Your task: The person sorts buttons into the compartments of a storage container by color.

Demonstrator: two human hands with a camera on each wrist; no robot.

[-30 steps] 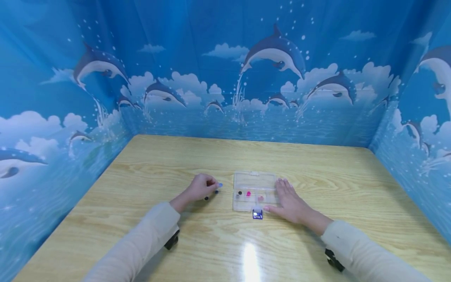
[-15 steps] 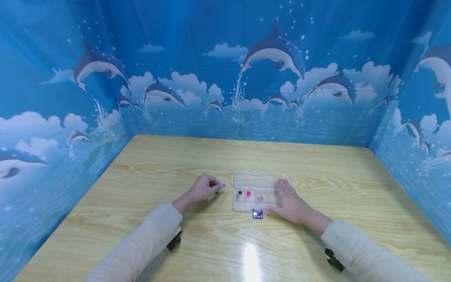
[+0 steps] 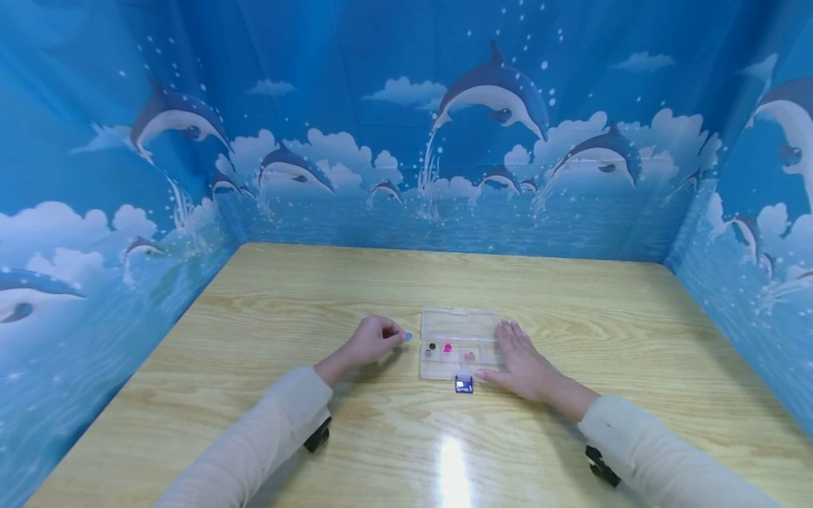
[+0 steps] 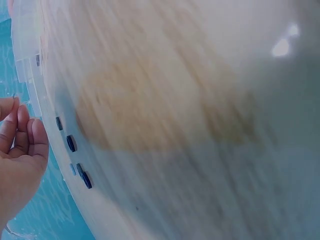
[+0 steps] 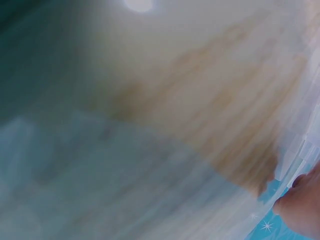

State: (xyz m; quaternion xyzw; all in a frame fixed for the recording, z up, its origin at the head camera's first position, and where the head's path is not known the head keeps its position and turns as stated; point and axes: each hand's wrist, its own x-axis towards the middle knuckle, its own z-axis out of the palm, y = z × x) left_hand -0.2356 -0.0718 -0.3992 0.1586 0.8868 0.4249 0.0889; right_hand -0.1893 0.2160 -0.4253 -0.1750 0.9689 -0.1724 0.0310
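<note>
On the wood-grain table sits the clear box, opened flat, lid on the far side. Just left of it, not touching, we have the left hand pinching a small blue piece between thumb and fingertips. Right hand we mark as released: fingers straight, against the box's right side, thumb at its near edge. Inside, we spot a black piece, bright pink piece, paler pink piece. Left wrist view gives us dark pieces on the table. Dolphin-print curtain behind.
</note>
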